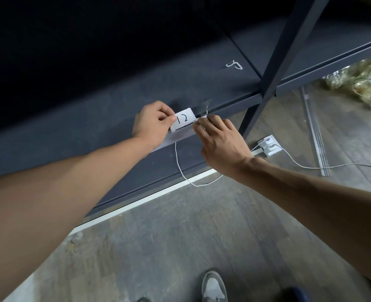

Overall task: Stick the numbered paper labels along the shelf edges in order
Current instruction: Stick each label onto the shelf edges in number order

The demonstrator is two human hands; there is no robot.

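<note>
1. The label (pixel 185 119), a small white slip of paper marked "12", lies against the front of the dark grey shelf edge (pixel 123 147), just left of the upright post (pixel 274 70). A paler strip shows directly under it.
2. I judge it to be almost weightless and floppy. It will likely crease or curl if squeezed in the middle, and it could go on skewed if only one end is steadied. The sensible hold is at the two short ends, keeping the number flat and taut between them.
3. The left hand (pixel 153 125) does just that: its fingers (pixel 172 119) are curled in, with thumb and forefinger pinching the label's left end.
4. The right hand (pixel 222 144) comes in from the other side, knuckles up. Its fingers (pixel 198 125) are bent down onto the label's right end and touch it. From here I cannot tell whether they pinch the paper or only press it down. A faint glint above them may be clear tape, but I cannot be sure.
5. A thin white cable (pixel 178 160) hangs down the shelf front below the hands, and could catch a wrist.
</note>
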